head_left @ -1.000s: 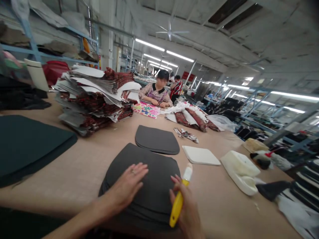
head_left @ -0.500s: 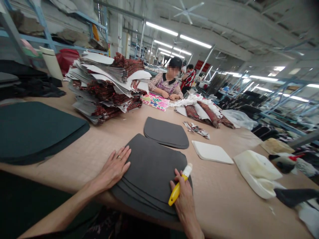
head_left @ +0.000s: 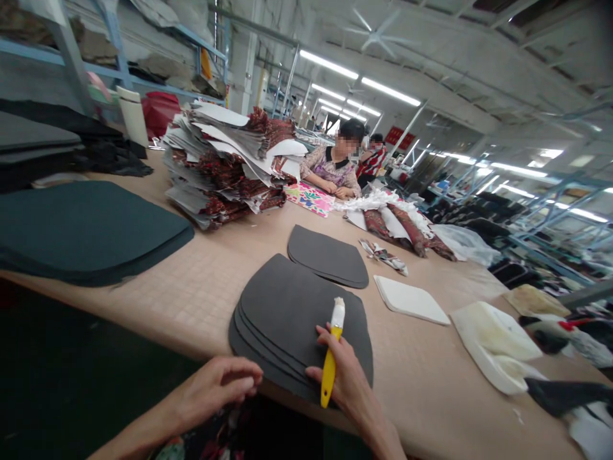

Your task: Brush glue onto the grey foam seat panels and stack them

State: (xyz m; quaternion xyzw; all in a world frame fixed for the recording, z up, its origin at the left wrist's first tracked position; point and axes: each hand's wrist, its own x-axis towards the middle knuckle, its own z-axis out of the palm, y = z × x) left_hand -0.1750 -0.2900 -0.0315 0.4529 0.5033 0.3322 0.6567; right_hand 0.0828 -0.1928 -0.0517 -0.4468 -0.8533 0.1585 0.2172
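Over the near edge of the stack, my left hand is loosely curved, with nothing in it. My right hand has a paintbrush with a yellow handle and whitish bristles lodged between thumb and fingers. Its fingertips rest at the right part of a fanned stack of dark grey foam sheets with rounded corners. Behind that stack lie a few smaller grey sheets, and to their right is a white rectangular pad.
Large dark green sheets lie at left. A tall pile of patterned and white pieces stands behind. A cut-open white plastic container is at right. Across the brown-covered table, a person works over floral cloth.
My left hand has come off the grey sheets and drawn back toward the table's near edge. My right hand, still holding the paintbrush, has shifted left over the stack. The view has turned slightly left.
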